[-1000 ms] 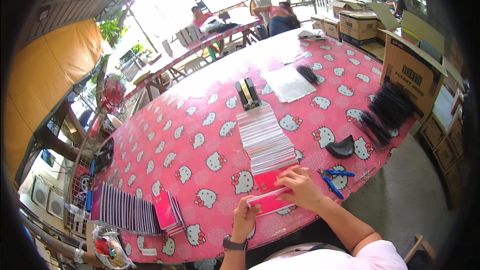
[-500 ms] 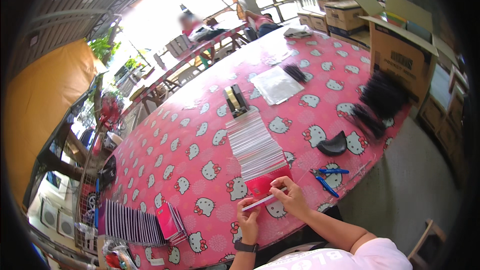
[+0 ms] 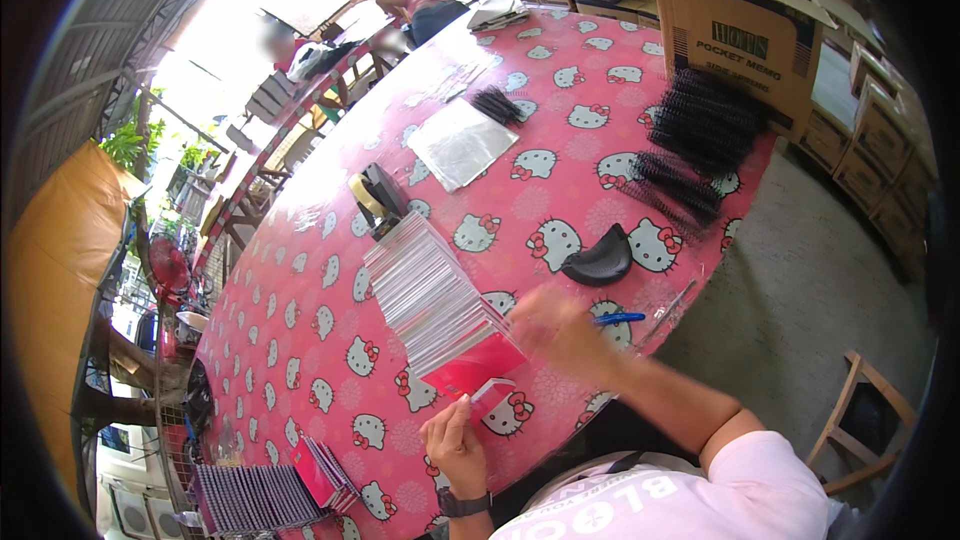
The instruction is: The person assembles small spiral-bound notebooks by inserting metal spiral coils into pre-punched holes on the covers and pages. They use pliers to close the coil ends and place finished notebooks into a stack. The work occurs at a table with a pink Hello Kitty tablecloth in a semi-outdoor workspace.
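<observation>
My left hand [image 3: 456, 443], with a dark watch on its wrist, pinches a small memo notebook [image 3: 492, 395] with a red cover and white page edge. That notebook lies low over the near end of a long row of stacked memo notebooks [image 3: 428, 285], whose front one shows a red cover. My right hand [image 3: 568, 335] is smeared by motion, just right of the row; its fingers cannot be made out. Beside it shows a blue handle of the cutting pliers [image 3: 620, 319], the rest hidden behind the hand. A black half-moon tray [image 3: 598, 257] sits just beyond.
Black spiral coils [image 3: 708, 130] lie at the right before a large cardboard box [image 3: 735, 50]. A tape dispenser [image 3: 378, 200] stands at the row's far end, near clear plastic sheets [image 3: 463, 145]. Bound notebooks [image 3: 255, 497] line the lower left. Two people are in the background.
My right hand has let go of the notebook and moved right and away from me toward the pliers. My left hand keeps the notebook, now tilted differently. The view has turned to the right.
</observation>
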The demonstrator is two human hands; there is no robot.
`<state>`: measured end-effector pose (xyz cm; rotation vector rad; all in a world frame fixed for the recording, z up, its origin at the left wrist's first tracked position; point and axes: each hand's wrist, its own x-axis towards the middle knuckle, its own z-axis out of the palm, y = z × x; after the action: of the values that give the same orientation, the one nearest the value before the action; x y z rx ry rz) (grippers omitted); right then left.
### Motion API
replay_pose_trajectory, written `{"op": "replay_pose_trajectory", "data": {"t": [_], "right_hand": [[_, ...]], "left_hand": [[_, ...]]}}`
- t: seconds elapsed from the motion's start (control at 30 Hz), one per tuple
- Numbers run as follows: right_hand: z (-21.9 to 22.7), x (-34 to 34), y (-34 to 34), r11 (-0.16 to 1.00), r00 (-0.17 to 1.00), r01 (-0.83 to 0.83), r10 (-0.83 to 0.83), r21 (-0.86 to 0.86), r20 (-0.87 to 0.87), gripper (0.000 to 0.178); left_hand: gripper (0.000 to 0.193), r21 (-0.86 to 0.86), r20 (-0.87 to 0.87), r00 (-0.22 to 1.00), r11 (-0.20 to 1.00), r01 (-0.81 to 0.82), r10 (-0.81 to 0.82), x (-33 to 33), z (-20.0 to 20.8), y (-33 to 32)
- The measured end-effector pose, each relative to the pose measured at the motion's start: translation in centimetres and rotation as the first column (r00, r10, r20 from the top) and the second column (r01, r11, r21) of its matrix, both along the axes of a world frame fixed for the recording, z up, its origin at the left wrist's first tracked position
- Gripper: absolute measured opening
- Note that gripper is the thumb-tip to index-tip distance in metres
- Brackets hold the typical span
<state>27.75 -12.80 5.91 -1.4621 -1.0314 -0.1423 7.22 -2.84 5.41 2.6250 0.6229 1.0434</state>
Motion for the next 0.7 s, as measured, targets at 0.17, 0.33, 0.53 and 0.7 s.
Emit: {"op": "replay_pose_trajectory", "data": {"t": [0.17,0.33,0.53,0.7], "right_hand": [[-2.2,16.5,-7.7,0.586,0.722,0.686,-0.618,-0.431,0.31,0.018],[-5.4,18.7,-6.4,0.518,0.801,0.589,-0.478,-0.62,0.361,0.023],[-2.9,18.5,-5.9,0.573,0.756,0.655,-0.51,-0.493,0.411,0.017],[3.2,12.9,-5.6,0.793,0.887,0.46,-0.396,-0.399,0.237,0.04]], "left_hand": [[0.029,0.033,0.053,0.995,0.996,0.08,-0.082,0.3,0.3,0.2],[0.028,0.007,0.044,0.986,0.987,0.162,-0.162,-0.6,-0.3,1.2],[0.022,0.009,0.073,0.968,0.971,0.239,-0.239,-0.9,0.0,1.9],[0.023,-0.014,0.068,0.964,0.966,0.258,-0.257,-0.2,0.5,2.0]]}}
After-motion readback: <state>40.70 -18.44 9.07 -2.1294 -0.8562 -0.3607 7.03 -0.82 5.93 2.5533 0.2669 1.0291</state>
